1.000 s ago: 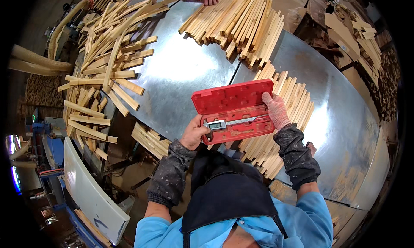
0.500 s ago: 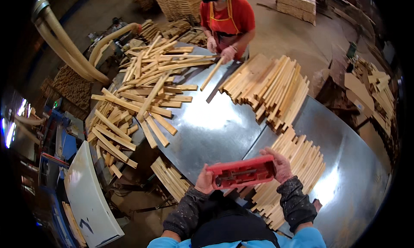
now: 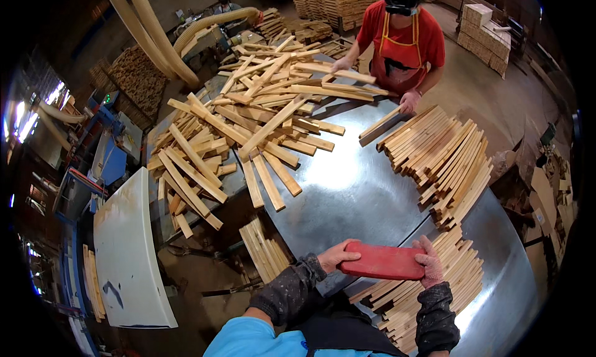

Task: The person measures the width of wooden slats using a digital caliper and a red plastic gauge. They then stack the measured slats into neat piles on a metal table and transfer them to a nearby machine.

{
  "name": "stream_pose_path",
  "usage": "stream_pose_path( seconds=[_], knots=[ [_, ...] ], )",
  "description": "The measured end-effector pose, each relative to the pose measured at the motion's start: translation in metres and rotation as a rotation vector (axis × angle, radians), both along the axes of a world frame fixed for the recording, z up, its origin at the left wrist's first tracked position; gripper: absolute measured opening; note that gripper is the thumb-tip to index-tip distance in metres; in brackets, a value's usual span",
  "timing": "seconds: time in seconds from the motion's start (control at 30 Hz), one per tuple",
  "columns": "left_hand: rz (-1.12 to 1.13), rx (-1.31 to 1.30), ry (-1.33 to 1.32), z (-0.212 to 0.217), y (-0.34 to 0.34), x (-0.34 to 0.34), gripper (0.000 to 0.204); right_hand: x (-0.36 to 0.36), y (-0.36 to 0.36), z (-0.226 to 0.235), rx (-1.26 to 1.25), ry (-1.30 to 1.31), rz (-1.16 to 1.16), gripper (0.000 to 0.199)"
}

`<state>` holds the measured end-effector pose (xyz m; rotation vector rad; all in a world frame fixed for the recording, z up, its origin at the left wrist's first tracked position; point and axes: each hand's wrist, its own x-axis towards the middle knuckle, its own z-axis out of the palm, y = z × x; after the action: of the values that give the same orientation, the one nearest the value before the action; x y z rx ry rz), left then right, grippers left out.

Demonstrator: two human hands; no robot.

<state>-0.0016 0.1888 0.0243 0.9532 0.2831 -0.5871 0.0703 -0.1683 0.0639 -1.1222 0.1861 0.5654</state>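
Observation:
I hold a long red plastic case (image 3: 382,262) in front of me, level with the table, with a hand at each end. Bare fingers of my left hand (image 3: 337,256) grip its left end. My right hand (image 3: 429,264), in a pale pinkish glove, clasps the other end. A smooth red face of the case is toward me, so its inside is hidden. Behind and below it, a row of light wooden strips (image 3: 444,282) lies side by side on the metal table (image 3: 347,202).
Loose wooden strips (image 3: 267,115) pile up at the table's far left. Another row of strips (image 3: 437,152) lies at the far right. Across the table a co-worker (image 3: 403,44) in a red shirt handles strips. A white panel (image 3: 133,251) stands at my left.
The case was showing its inside with tools in it; now only a smooth red face shows. My view has shifted left. The co-worker's hands have spread apart, one onto the pile.

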Motion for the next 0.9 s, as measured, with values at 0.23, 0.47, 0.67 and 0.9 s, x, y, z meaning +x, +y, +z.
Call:
stream_pose_path(
  seconds=[0.23, 0.47, 0.67, 0.9],
  knots=[
    [0.143, -0.144, -0.125, 0.013, 0.036, 0.044, 0.054, 0.040, 0.063, 0.017, 0.444, 0.061, -0.260, 0.057],
    [0.321, -0.106, -0.285, 0.080, 0.030, 0.098, 0.051, 0.007, 0.117, 0.034, 0.324, 0.071, -0.048, 0.078],
    [0.205, -0.116, -0.240, 0.058, 0.017, 0.097, 0.047, -0.007, 0.161, 0.060, 0.075, -0.106, 0.047, 0.069],
    [0.239, -0.237, -0.154, 0.049, -0.013, 0.068, 0.046, -0.016, 0.162, 0.026, 0.045, -0.208, -0.080, 0.056]
  ],
)
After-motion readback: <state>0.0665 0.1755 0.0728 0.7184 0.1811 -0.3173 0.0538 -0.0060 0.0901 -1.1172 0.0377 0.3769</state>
